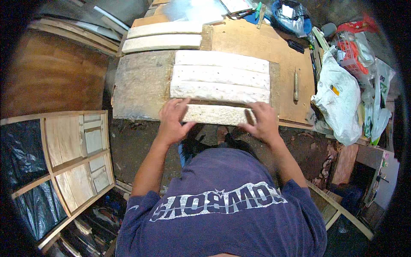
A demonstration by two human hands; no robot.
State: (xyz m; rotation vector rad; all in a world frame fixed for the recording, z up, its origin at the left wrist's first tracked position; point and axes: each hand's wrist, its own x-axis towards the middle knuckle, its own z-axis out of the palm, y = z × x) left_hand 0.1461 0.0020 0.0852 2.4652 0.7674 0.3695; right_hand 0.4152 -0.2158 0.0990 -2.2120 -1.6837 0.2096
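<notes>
A long off-white slab point(217, 115) with a rough, pitted surface lies crosswise along the near edge of a worn wooden board point(139, 88). My left hand point(173, 120) grips its left end, thumb on the near side and fingers on the far side. At the other end, my right hand point(263, 121) holds it in the same way. Just beyond are several white, dark-speckled slabs point(220, 77) set side by side, with a narrow dark gap before the one in my hands. What the slabs are made of I cannot tell.
Two more pale slabs point(162, 42) sit at the back left. A narrow metal-looking tool point(296, 85) lies on the brown tabletop point(252, 40). White plastic bags point(338, 100) crowd the right edge, a blue container point(292, 19) the back. A wooden-framed rack point(64, 158) stands at left.
</notes>
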